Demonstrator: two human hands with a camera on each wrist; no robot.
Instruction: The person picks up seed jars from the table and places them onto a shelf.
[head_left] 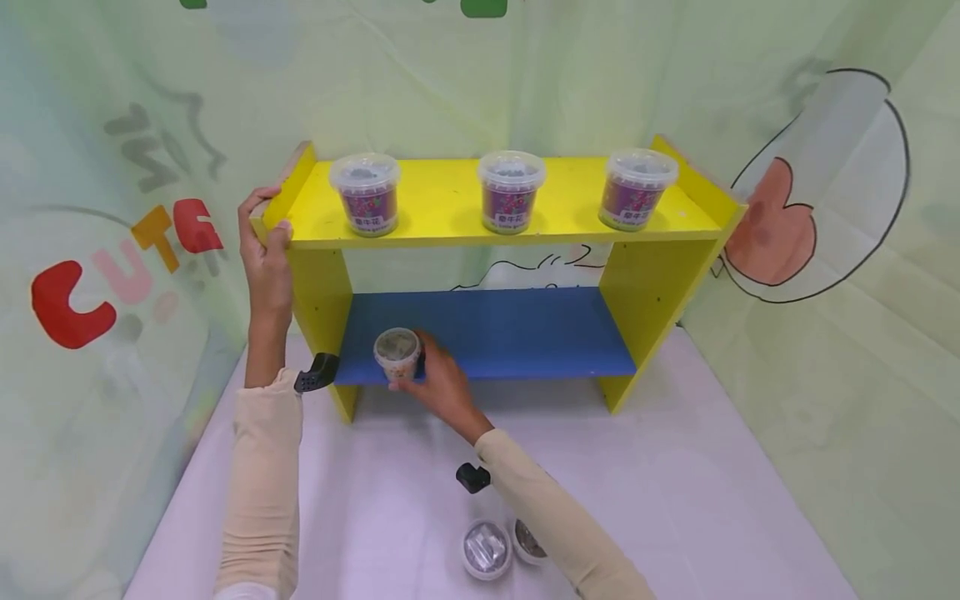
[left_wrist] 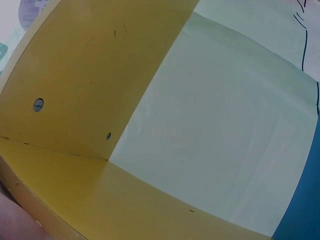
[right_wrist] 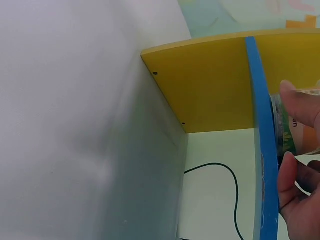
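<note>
My left hand point(head_left: 266, 275) grips the upper left corner of a small yellow shelf unit point(head_left: 438, 200), its fingers over the side panel and the thumb at the front edge. In the left wrist view only a sliver of that hand point(left_wrist: 17, 220) shows at the lower left. A small clear plastic tub point(head_left: 397, 354) with a lid is held by my right hand point(head_left: 447, 385) at the front left of the blue lower shelf point(head_left: 517, 333). From the right wrist, the tub's orange and green label point(right_wrist: 295, 127) shows between thumb and fingers, its base right at the blue board.
Three lidded tubs with purple labels stand along the yellow top shelf: left point(head_left: 367, 196), middle point(head_left: 511, 192) and right point(head_left: 637, 190). Two more round tubs, one silvery point(head_left: 486, 550) and one dark point(head_left: 528, 542), lie near my right sleeve on the white surface point(head_left: 675, 500). A printed curtain point(head_left: 585, 75) hangs behind.
</note>
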